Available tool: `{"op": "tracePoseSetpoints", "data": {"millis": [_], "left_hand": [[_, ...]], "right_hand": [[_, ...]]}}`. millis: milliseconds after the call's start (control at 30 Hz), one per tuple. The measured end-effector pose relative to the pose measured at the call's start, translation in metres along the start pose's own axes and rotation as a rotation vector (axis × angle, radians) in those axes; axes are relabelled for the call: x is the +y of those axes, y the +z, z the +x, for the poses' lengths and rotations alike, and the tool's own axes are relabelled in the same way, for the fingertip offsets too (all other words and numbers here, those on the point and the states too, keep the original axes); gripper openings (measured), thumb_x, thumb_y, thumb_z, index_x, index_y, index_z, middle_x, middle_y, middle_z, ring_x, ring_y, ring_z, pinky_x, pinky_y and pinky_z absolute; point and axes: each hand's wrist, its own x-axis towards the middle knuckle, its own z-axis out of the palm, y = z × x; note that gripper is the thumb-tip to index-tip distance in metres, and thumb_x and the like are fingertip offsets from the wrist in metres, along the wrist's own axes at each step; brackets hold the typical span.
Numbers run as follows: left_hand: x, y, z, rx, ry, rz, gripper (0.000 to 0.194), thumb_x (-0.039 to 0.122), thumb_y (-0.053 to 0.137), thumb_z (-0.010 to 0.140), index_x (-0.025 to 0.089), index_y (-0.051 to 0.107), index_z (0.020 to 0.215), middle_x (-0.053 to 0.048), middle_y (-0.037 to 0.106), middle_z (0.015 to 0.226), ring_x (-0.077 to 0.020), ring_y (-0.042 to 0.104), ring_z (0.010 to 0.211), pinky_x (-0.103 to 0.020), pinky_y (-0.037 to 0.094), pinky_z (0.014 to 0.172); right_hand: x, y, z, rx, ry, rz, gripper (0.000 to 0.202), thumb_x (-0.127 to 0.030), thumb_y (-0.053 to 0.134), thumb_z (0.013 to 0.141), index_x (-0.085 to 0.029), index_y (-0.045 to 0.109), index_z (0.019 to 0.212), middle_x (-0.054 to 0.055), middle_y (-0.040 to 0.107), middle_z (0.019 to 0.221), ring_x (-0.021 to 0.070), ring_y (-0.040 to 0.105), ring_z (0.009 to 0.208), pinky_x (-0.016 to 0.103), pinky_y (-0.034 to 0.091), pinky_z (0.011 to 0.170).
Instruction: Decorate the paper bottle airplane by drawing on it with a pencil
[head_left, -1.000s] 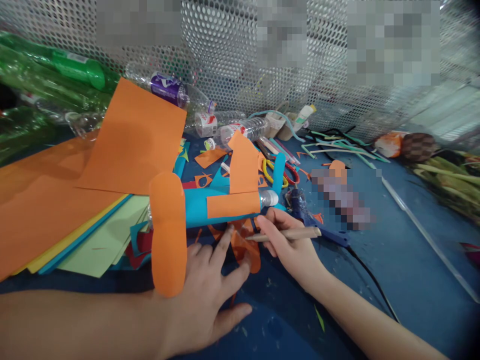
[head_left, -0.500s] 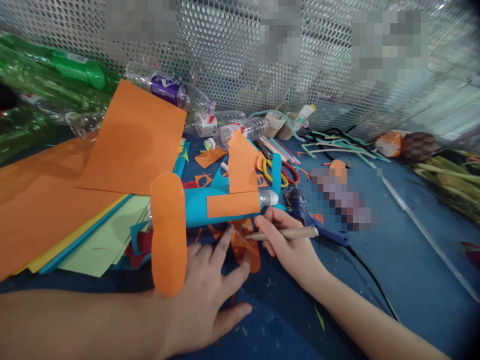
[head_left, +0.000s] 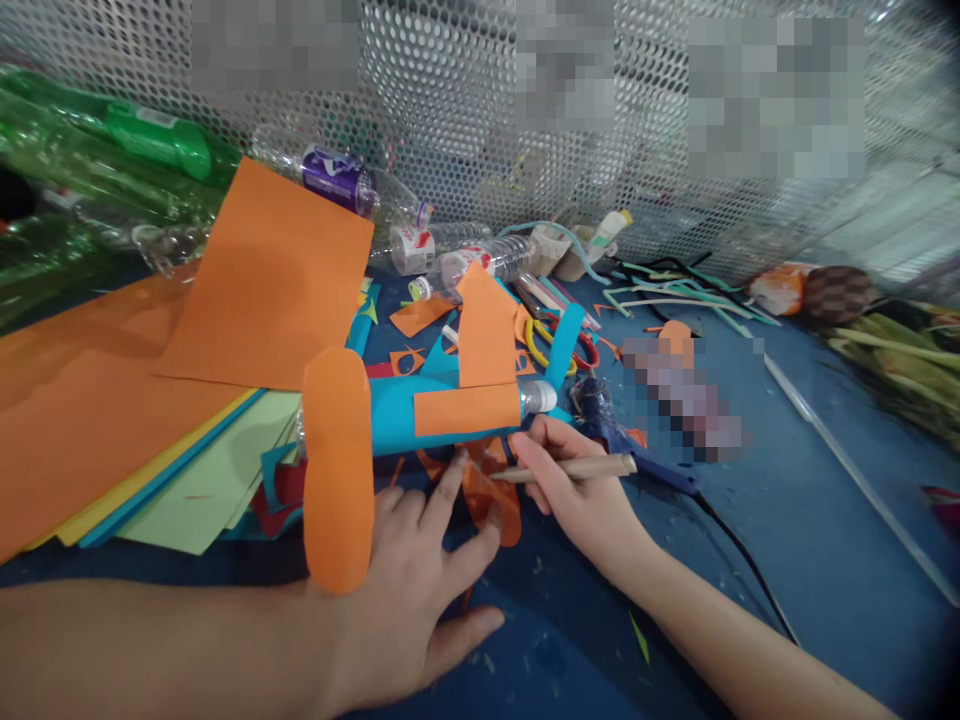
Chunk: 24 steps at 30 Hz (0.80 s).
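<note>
My left hand (head_left: 420,580) lies with spread fingers at the lower middle, its fingertips touching an orange paper piece (head_left: 504,515) on the blue table. In my right hand (head_left: 574,490) is a pale brown pen (head_left: 600,466), its tip on that orange piece. Just beyond both hands lies a plastic bottle wrapped in blue paper (head_left: 394,412). A long rounded orange strip (head_left: 337,470) stands at its left end, above my left wrist. Orange pieces (head_left: 469,410) are on its side and top, and a blue strip (head_left: 566,345) is by its cap.
Coloured paper sheets (head_left: 202,480) lie at left, with green bottles (head_left: 157,140) behind. Clear bottles (head_left: 487,260), scissors (head_left: 540,345) and straws (head_left: 675,290) lie farther back. A blue glue gun (head_left: 652,460) with a black cable is right of my right hand.
The blue strip by the bottle cap has turned and now leans to the right. Both hands and the pen have hardly moved.
</note>
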Motion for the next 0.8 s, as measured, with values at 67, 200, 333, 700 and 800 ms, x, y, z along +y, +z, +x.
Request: {"op": "tracePoseSetpoints", "data": {"millis": [67, 200, 333, 700, 800], "left_hand": [[0.0000, -0.0001, 0.0000, 0.004, -0.002, -0.004, 0.049, 0.059, 0.038, 0.087, 0.036, 0.048, 0.129, -0.013, 0.039, 0.141, -0.0273, 0.056, 0.086, -0.048, 0.044, 0.077], [-0.0003, 0.0005, -0.0003, 0.014, -0.003, -0.007, 0.049, 0.059, 0.038, 0.087, 0.036, 0.048, 0.129, -0.013, 0.040, 0.140, -0.0271, 0.055, 0.085, -0.048, 0.044, 0.077], [-0.0005, 0.0012, -0.0005, 0.023, 0.004, -0.006, 0.049, 0.059, 0.040, 0.087, 0.036, 0.048, 0.129, -0.013, 0.041, 0.138, -0.0275, 0.056, 0.086, -0.049, 0.044, 0.078], [-0.0004, 0.0026, -0.0005, 0.037, 0.009, 0.006, 0.050, 0.059, 0.038, 0.087, 0.035, 0.046, 0.131, -0.017, 0.032, 0.144, -0.0278, 0.057, 0.085, -0.048, 0.043, 0.077], [0.0000, 0.0022, -0.0001, 0.032, 0.006, 0.008, 0.051, 0.059, 0.040, 0.086, 0.036, 0.046, 0.131, -0.016, 0.032, 0.144, -0.0276, 0.057, 0.085, -0.048, 0.044, 0.077]], "right_hand": [[0.0003, -0.0001, 0.0002, 0.001, 0.001, 0.002, 0.034, -0.039, 0.052, 0.086, -0.021, 0.038, 0.060, -0.007, 0.037, 0.045, 0.0073, 0.034, 0.040, 0.023, 0.026, 0.042], [0.0004, -0.0006, 0.0002, -0.004, 0.006, 0.010, 0.034, -0.039, 0.052, 0.086, -0.021, 0.038, 0.060, -0.008, 0.037, 0.045, 0.0073, 0.034, 0.040, 0.023, 0.026, 0.042], [-0.0001, -0.0007, -0.0008, -0.007, 0.000, 0.011, 0.033, -0.038, 0.051, 0.086, -0.021, 0.038, 0.060, -0.008, 0.037, 0.045, 0.0071, 0.034, 0.039, 0.023, 0.026, 0.041], [0.0043, -0.0002, -0.0008, 0.007, 0.017, -0.010, 0.029, -0.032, 0.055, 0.083, -0.022, 0.036, 0.064, -0.009, 0.041, 0.043, 0.0075, 0.035, 0.040, 0.022, 0.028, 0.043], [0.0047, -0.0002, -0.0008, -0.017, 0.030, 0.002, 0.029, -0.030, 0.054, 0.083, -0.023, 0.034, 0.063, -0.010, 0.040, 0.041, 0.0074, 0.035, 0.038, 0.022, 0.027, 0.041]]}}
